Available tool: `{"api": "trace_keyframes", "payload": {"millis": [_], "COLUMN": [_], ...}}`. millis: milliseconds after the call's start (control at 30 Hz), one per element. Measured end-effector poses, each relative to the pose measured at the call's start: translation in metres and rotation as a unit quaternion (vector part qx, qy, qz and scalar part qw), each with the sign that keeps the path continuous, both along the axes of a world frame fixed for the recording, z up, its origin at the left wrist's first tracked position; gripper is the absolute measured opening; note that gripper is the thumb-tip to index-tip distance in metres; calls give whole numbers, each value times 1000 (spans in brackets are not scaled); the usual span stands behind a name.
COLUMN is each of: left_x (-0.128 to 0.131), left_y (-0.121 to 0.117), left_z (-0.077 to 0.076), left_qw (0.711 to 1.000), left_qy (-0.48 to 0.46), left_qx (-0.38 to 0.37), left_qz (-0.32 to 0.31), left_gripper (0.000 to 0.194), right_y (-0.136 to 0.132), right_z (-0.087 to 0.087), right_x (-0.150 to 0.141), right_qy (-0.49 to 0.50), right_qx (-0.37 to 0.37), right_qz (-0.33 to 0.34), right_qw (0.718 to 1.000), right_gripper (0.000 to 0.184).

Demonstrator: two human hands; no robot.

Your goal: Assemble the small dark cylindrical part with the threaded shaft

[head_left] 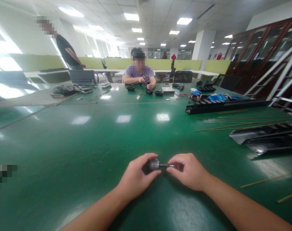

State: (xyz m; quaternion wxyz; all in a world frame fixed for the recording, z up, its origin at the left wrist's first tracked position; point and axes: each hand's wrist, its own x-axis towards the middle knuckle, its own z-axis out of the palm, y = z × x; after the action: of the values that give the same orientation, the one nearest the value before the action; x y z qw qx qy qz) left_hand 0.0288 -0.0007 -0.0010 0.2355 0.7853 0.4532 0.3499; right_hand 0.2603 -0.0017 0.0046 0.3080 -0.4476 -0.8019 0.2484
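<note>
Between my two hands, above the green table point(98, 138), lies a short dark-grey metal cylinder with a thin shaft point(154, 165); its exact kind I cannot make out. My left hand point(138, 175) curls round the thick cylinder end, thumb in front and fingers behind. The thumb and forefinger of my right hand point(188, 171) pinch the tip of the thin shaft, which points right. The piece is held roughly level. My palms hide part of both ends.
Black metal channels point(273, 141) and thin yellowish rods point(242, 125) lie at the right. A long black rail point(227, 106) with blue packets point(217, 97) is further back. Across the table a seated person point(139, 72) handles a dark part near small black boxes point(158, 93). Another person point(65, 51) stands far left.
</note>
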Motion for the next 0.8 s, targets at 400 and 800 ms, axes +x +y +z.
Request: {"api": "trace_keyframes", "payload": {"millis": [400, 800], "left_x": [0, 0], "left_y": [-1, 1], "left_z": [1, 0], "left_qw": [1000, 1000], "left_qy": [3, -4], "left_qx": [12, 10], "left_qz": [0, 0], "left_gripper": [28, 28], "right_y": [-2, 1], "right_z": [1, -2], "right_x": [1, 1], "right_qy": [2, 3], "right_qx": [0, 1], "right_qz": [-3, -5], "right_qw": [1000, 1000], "right_gripper": [9, 10]}}
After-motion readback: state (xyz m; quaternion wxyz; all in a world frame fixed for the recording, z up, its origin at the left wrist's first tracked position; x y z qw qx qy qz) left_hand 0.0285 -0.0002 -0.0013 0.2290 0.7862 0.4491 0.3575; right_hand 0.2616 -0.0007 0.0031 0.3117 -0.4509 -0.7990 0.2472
